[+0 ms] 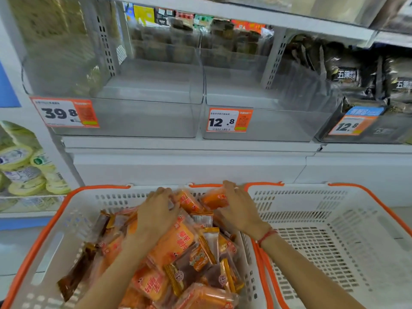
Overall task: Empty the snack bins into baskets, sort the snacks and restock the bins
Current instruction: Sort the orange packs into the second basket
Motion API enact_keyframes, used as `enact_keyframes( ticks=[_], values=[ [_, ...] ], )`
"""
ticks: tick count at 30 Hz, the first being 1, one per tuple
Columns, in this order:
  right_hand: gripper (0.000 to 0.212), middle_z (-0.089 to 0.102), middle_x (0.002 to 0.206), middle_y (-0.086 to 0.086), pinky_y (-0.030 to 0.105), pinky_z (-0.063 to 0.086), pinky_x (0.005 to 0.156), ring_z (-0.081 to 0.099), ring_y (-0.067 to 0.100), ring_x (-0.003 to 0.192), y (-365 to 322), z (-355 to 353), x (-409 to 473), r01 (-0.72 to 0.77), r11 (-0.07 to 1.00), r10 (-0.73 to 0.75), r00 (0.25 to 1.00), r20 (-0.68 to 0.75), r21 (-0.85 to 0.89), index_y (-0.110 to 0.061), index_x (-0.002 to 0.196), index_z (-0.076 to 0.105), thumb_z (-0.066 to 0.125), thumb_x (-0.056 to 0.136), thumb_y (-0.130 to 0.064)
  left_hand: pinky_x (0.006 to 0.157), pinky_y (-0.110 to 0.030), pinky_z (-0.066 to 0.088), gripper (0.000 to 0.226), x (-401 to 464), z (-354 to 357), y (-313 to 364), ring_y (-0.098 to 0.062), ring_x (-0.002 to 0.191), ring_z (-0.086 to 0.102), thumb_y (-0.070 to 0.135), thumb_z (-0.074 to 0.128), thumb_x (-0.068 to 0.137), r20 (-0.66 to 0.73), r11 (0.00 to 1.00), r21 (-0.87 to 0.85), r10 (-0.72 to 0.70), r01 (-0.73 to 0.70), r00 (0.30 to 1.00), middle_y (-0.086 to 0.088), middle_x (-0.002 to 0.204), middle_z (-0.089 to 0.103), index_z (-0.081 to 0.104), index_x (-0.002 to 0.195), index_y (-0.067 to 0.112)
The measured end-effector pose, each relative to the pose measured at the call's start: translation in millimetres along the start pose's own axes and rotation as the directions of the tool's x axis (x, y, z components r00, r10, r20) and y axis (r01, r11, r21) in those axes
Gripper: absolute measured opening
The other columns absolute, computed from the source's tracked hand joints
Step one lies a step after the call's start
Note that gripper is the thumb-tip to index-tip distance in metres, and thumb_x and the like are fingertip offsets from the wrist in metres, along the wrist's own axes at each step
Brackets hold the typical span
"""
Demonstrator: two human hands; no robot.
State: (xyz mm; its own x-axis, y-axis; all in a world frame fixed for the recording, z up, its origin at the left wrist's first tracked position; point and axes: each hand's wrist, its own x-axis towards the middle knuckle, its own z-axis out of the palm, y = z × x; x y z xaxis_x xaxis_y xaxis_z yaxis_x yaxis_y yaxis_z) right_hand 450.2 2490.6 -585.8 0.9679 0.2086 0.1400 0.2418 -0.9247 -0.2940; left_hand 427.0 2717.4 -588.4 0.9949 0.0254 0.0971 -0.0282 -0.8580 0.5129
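Sorting step: both hands, left (156, 210) and right (239, 208), grasp orange packs (214, 198) (bins (147, 117) empty); next, separate kinds.

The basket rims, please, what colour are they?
Orange, on the white slotted plastic baskets; the head view shows it.
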Motion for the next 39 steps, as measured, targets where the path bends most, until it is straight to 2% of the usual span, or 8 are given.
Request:
enact_keyframes(
  ticks=[3,6,12,19,24,30,36,39],
  values=[
    [0.037,0.066,0.082,-0.003,0.026,0.046,0.056,0.058,0.011,0.068,-3,10,9,0.057,0.992,-0.056,0.998,-0.018,0.111,-0.024,0.123,0.05,0.056,0.092,-0.044,0.093,-0.037,0.048,0.035,27,14,-5,-0.02,0.124,0.045,0.019,0.05,0.097,0.088,0.997,0.008,0.073,-0.074,0.994,0.001,0.135,0.049,0.049,0.132,0.024],
    [0.051,0.064,0.102,0.006,0.035,0.047,0.076,0.057,0.024,0.094,13,35,3,0.204,0.963,-0.186,0.976,0.112,-0.176,-0.036,0.143,0.039,0.049,0.093,-0.033,0.104,-0.04,0.039,0.053,47,25,-9,-0.021,0.129,0.044,0.022,0.054,0.095,0.23,0.983,0.15,0.073,-0.109,0.971,0.003,0.144,0.046,0.035,0.143,0.029],
    [0.065,0.063,0.107,0.005,0.03,0.04,0.067,0.061,0.024,0.096,17,46,-7,0.125,0.988,-0.109,0.981,0.158,-0.091,-0.043,0.148,0.019,0.051,0.093,-0.032,0.096,-0.033,0.036,0.033,54,24,-17,-0.019,0.119,0.044,0.039,0.06,0.093,0.111,0.954,0.235,0.166,-0.188,0.98,0.006,0.123,0.055,0.06,0.124,0.028],
    [0.051,0.059,0.122,-0.002,0.023,0.043,0.09,0.055,0.011,0.112,-2,-19,-5,-0.097,0.86,0.067,0.995,0.077,0.501,-0.034,0.127,0.054,0.04,0.095,0.002,0.071,-0.023,0.043,0.017,14,-41,-1,-0.005,0.091,0.053,0.035,0.066,0.089,-0.258,0.959,-0.12,0.218,-0.255,0.941,0.018,0.1,0.06,0.057,0.103,0.029],
    [0.062,0.039,0.137,-0.025,0.005,0.038,0.088,0.041,-0.019,0.116,-31,-57,-25,-0.129,0.646,-0.049,0.977,0.209,0.753,-0.039,0.138,0.046,0.071,0.085,-0.019,0.073,-0.007,0.044,0.023,-21,-70,30,0.012,0.091,0.057,0.054,0.06,0.079,-0.155,0.865,-0.478,0.086,-0.15,0.984,0.031,0.099,0.061,0.054,0.095,0.04],
    [0.04,0.059,0.116,-0.022,0.027,0.053,0.091,0.057,-0.001,0.111,-32,-62,-46,-0.01,0.678,-0.047,0.997,0.056,0.735,-0.035,0.106,0.067,0.084,0.07,-0.033,0.087,-0.025,0.051,0.028,-52,-60,47,0.0,0.098,0.065,0.043,0.063,0.082,0.03,0.699,-0.714,0.076,-0.032,0.997,0.018,0.098,0.07,0.062,0.105,0.027],
    [0.033,0.063,0.108,-0.006,0.01,0.045,0.072,0.061,0.004,0.096,35,-67,-59,-0.098,0.697,0.358,0.906,-0.226,0.711,-0.023,0.099,0.066,0.085,0.072,-0.023,0.115,-0.041,0.03,0.073,-54,-27,7,-0.021,0.144,0.027,0.056,0.054,0.09,0.197,1.0,-0.028,0.013,-0.008,0.98,0.003,0.157,0.028,0.029,0.151,0.024],
    [0.039,0.063,0.085,0.001,0.027,0.045,0.062,0.063,0.022,0.081,93,-53,-74,-0.421,0.824,0.543,0.777,-0.319,0.378,-0.025,0.086,0.061,0.072,0.073,-0.06,0.108,-0.042,0.035,0.066,-60,-18,-7,-0.028,0.14,0.032,0.048,0.052,0.094,0.215,0.982,0.176,-0.112,0.074,0.97,-0.004,0.155,0.031,0.029,0.151,0.023]
  ],
)
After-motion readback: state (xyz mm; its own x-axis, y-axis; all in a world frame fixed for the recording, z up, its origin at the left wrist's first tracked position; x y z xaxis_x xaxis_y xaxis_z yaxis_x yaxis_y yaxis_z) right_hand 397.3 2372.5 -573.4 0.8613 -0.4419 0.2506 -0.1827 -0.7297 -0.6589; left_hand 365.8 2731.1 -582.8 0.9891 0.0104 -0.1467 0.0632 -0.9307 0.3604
